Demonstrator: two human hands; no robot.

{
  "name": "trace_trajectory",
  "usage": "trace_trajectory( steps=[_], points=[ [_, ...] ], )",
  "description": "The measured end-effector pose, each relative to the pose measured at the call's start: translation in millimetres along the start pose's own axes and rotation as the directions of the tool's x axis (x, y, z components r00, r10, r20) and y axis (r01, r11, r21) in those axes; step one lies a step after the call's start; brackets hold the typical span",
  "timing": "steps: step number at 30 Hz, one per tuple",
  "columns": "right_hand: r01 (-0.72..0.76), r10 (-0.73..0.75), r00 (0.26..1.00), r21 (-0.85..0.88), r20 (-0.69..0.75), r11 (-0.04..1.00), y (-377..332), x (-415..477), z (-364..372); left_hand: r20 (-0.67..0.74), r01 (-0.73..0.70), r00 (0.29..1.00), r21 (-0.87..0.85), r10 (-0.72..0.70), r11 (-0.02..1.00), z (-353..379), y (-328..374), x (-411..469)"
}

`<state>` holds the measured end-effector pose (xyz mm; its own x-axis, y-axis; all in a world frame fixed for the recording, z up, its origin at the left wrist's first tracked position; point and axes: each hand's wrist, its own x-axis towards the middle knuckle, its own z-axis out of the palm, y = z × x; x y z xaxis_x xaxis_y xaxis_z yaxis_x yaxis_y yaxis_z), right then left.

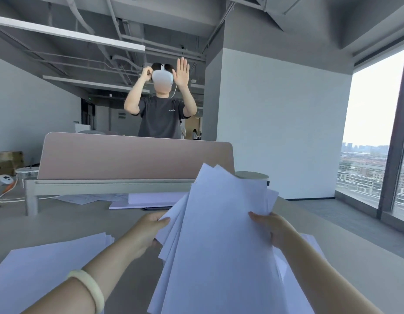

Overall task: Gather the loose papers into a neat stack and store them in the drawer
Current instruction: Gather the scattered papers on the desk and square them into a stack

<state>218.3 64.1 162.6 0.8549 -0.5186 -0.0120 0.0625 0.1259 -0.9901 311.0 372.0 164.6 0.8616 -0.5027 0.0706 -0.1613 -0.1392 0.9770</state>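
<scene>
Centre-low in frame: fanned paper bundle (219,234), raised over desk (72,223), lower end out of frame. Pinched at left edge by left hand (149,232), thumb on top; gripped at right edge by right hand (273,230), fingers curled behind. Likely mid-squaring: ease grip slightly, tap bottom edge on desk, then side edge, until flush. More loose sheets (49,264) lower left, others (90,198) mid-frame under divider (135,155): collect before storing. Drawer not in view.
</scene>
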Motion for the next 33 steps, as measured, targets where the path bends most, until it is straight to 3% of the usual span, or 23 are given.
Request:
trace_trajectory(
  steps=[2, 5, 7, 11, 14, 17, 20, 24, 26, 29, 31, 33],
  points=[
    [-0.155, 0.154, 0.988, -0.055, -0.018, 0.986, 32.6, 5.3, -0.8, -0.059, 0.128, 0.99, -0.024, -0.13, 0.991, 4.2, -18.2, 1.5],
    [-0.309, 0.315, 0.945, -0.08, 0.084, 0.948, 68.3, 1.4, -1.5, -0.041, 0.314, 0.949, -0.007, -0.314, 0.949, 6.0, -49.2, 3.5],
    [-0.29, 0.308, 0.927, -0.115, 0.214, 0.95, 73.1, -2.4, -1.2, 0.047, 0.38, 0.923, 0.066, -0.383, 0.923, -1.5, -56.2, 2.3],
    [-0.108, 0.192, 0.887, -0.214, 0.421, 0.971, 69.9, -10.4, 10.9, 0.166, 0.38, 0.898, 0.173, -0.407, 0.909, -15.8, -58.0, 7.8],
    [-0.063, 0.151, 0.894, -0.217, 0.421, 0.974, 81.8, -8.5, 20.8, 0.123, 0.34, 0.92, 0.222, -0.372, 0.914, -6.7, -62.5, 9.8],
    [-0.125, 0.173, 0.923, -0.156, 0.344, 0.98, 92.8, -7.6, 24.4, 0.107, 0.337, 0.926, 0.198, -0.362, 0.92, -3.8, -69.6, 9.4],
    [-0.082, 0.116, 0.96, -0.139, 0.256, 0.987, 91.4, -7.2, 20.3, 0.049, 0.345, 0.93, 0.219, -0.364, 0.913, -9.6, -71.3, 8.4],
    [-0.071, 0.093, 0.963, -0.097, 0.252, 0.993, 81.6, -9.5, 7.3, -0.01, 0.301, 0.952, 0.209, -0.305, 0.931, -7.4, -65.8, 6.6],
    [-0.084, 0.1, 0.962, -0.075, 0.252, 0.994, 79.7, -10.7, -1.6, -0.042, 0.247, 0.969, 0.201, -0.243, 0.948, -8.4, -55.9, 5.4],
    [-0.092, 0.12, 0.964, -0.129, 0.236, 0.987, 78.8, -11.0, -13.5, -0.245, 0.052, 0.969, 0.285, 0.02, 0.957, -27.9, -31.0, 18.1],
    [-0.116, 0.147, 0.967, -0.158, 0.208, 0.981, 79.7, -11.5, -17.6, -0.355, -0.074, 0.888, 0.516, 0.291, 0.853, -38.9, -2.4, 20.1],
    [-0.157, 0.181, 0.972, -0.161, 0.147, 0.974, 81.2, -11.4, -18.5, -0.28, -0.214, 0.801, 0.693, 0.53, 0.689, -32.2, 25.1, 10.4]
  ],
)
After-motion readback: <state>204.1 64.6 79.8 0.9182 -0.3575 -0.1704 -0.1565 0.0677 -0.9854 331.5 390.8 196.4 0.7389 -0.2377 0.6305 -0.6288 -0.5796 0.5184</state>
